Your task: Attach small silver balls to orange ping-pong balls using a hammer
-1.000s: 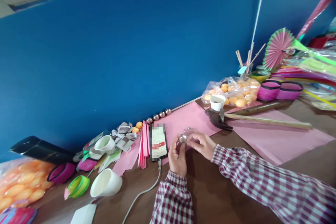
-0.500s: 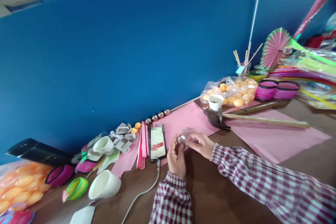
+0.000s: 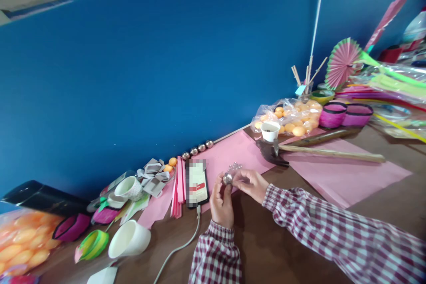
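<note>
Sleeves [image 3: 216, 257] of maroon-and-white checked cloth reach down to both wrists. The left hand [image 3: 222, 207] grasps a small, shiny silver ball [image 3: 227, 179] between thumb and fingertips. The right hand [image 3: 251, 185] has its thumb and forefinger close together just beside the ball; whether they grip it or some tiny piece cannot be told. The ball is over the near part of a pink paper sheet [image 3: 246, 151], right of a black-edged phone [image 3: 199, 184] with a white cable [image 3: 176, 250] at its near end. Just beyond the ball lies a loose cluster of tiny silvery pieces [image 3: 235, 166]. Four round silver balls [image 3: 201, 147] line the foot of the blue wall [image 3: 166, 66]. Farther right, a hammer with a pale wooden handle [image 3: 333, 153] lies near a small white cup [image 3: 270, 132], which stands before a clear plastic bag of orange balls [image 3: 298, 131].
</note>
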{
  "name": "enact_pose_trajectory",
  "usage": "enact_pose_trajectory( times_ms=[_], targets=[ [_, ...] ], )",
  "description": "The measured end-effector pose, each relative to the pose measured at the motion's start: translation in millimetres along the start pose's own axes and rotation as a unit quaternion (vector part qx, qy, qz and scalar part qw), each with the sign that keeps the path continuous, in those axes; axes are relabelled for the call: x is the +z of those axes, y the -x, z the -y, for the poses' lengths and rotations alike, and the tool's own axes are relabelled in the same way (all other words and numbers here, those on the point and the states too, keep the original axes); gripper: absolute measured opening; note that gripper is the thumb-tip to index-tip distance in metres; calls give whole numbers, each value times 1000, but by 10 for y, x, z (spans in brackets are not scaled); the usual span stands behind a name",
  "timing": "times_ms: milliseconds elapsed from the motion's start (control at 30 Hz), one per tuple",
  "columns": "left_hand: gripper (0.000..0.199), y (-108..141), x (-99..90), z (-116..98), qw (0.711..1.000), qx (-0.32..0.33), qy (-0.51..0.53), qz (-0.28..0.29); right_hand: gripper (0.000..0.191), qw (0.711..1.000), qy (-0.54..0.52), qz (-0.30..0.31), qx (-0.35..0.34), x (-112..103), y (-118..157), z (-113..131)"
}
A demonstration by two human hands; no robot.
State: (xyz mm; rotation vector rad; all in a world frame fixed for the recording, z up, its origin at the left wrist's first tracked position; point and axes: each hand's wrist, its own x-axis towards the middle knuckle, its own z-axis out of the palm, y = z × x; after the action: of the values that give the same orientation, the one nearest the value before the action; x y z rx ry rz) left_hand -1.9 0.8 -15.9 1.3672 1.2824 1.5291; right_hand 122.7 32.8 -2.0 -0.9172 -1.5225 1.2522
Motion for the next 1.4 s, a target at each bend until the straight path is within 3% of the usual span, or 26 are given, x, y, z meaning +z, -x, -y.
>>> enact_pose_trajectory(
  times_ms=[233, 667, 833, 933, 1100, 1400],
  targets=[
    [36, -1, 9, -26, 999, 2, -39, -6, 12, 1000, -7, -5, 9, 5, 6, 5],
    [36, 19, 10, -45, 1000, -12, -13, -14, 16, 999, -23, -27, 21, 14, -5, 41],
    [38, 10, 15, 0, 999, -26, 31, -14, 18, 999, -21, -27, 6, 11, -32, 27],
    [39, -2, 27, 33, 990, -59, 125, -3, 15, 999, -14, -42, 1, 16, -29, 23],
    [38, -10, 53, -8, 955, -144, 260, -10, 12, 997, 38, -46, -50, 23, 9, 4],
    [33, -13, 27, -82, 944, -175, 276, -43, 28, 976, 149, 4, -158, 38, 65, -1]
  ],
)
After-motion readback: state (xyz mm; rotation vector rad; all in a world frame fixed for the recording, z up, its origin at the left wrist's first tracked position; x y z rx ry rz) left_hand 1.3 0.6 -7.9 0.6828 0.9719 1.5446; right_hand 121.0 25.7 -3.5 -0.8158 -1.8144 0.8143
